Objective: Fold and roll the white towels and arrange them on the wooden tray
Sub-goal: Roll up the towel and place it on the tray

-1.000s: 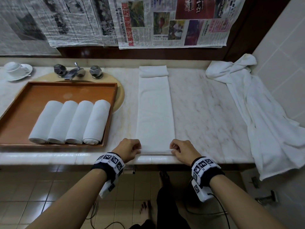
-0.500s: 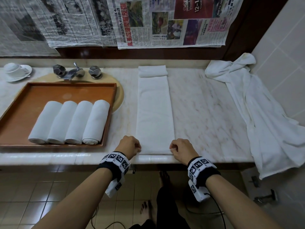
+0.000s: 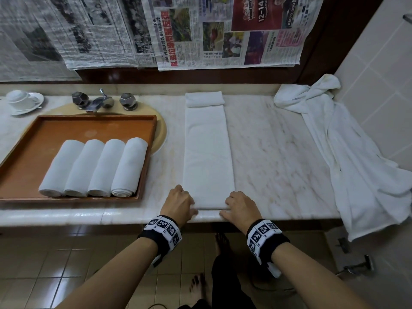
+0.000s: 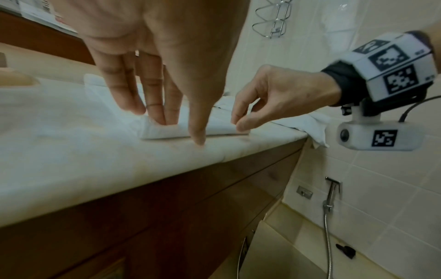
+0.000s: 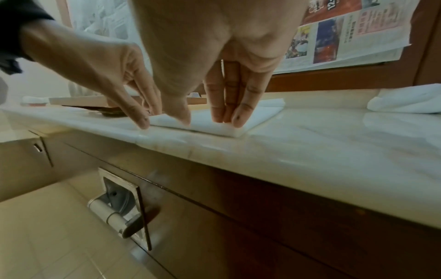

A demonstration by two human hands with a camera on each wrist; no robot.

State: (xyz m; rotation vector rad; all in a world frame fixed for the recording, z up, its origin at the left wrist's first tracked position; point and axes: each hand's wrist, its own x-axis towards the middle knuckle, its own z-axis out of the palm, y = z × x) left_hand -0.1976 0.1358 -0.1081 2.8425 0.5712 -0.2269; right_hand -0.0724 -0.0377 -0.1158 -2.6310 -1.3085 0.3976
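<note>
A long folded white towel (image 3: pixel 208 152) lies as a strip across the marble counter (image 3: pixel 278 152), its far end doubled over. My left hand (image 3: pixel 191 208) and right hand (image 3: pixel 227 208) sit at its two near corners. In the left wrist view my left hand (image 4: pixel 180 131) has its fingers (image 4: pixel 162 120) on top of the thick turned-over towel (image 4: pixel 214 130) edge and its thumb in front. My right hand (image 4: pixel 238 123) pinches the other corner. The wooden tray (image 3: pixel 66 123) at the left holds several rolled white towels (image 3: pixel 95 168).
A heap of loose white towels (image 3: pixel 356 163) drapes over the counter's right end by the tiled wall. The tray rests over a basin (image 3: pixel 161 134) with a tap (image 3: pixel 100 101) behind it. A cup and saucer (image 3: pixel 21 101) stand at the far left. Newspaper covers the back wall.
Both hands have moved a little away from the counter's front edge, and the towel's near edge has been turned over onto itself. The rest of the towel has not moved.
</note>
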